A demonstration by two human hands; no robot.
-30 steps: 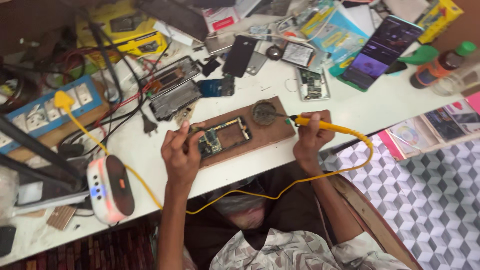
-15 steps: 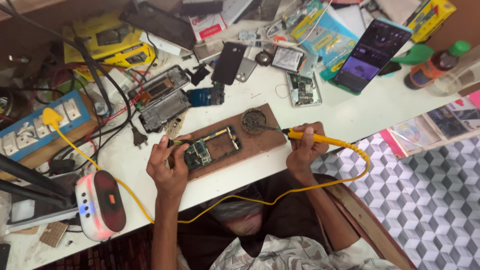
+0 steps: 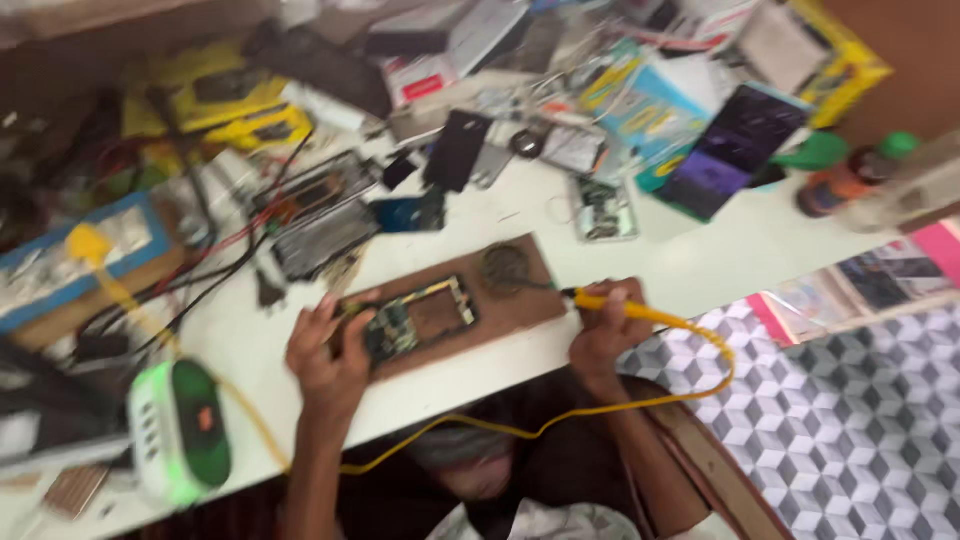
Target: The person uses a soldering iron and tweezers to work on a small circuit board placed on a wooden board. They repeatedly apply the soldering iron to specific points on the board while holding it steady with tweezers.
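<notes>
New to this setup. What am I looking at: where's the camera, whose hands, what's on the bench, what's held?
There is no machine here: a person works with two bare hands. The single picture comes from a camera worn on the head, looking down at a white workbench; it is blurred.

The left hand rests on an opened phone frame with a circuit board, which lies on a brown board. The right hand has a grip on a yellow-handled soldering iron, its tip pointing toward a round dark pad on that board. Its yellow cable loops below the bench edge.

Around them lie phone parts, a phone with a lit screen, black cables, boxes, and a white-and-green device.
</notes>
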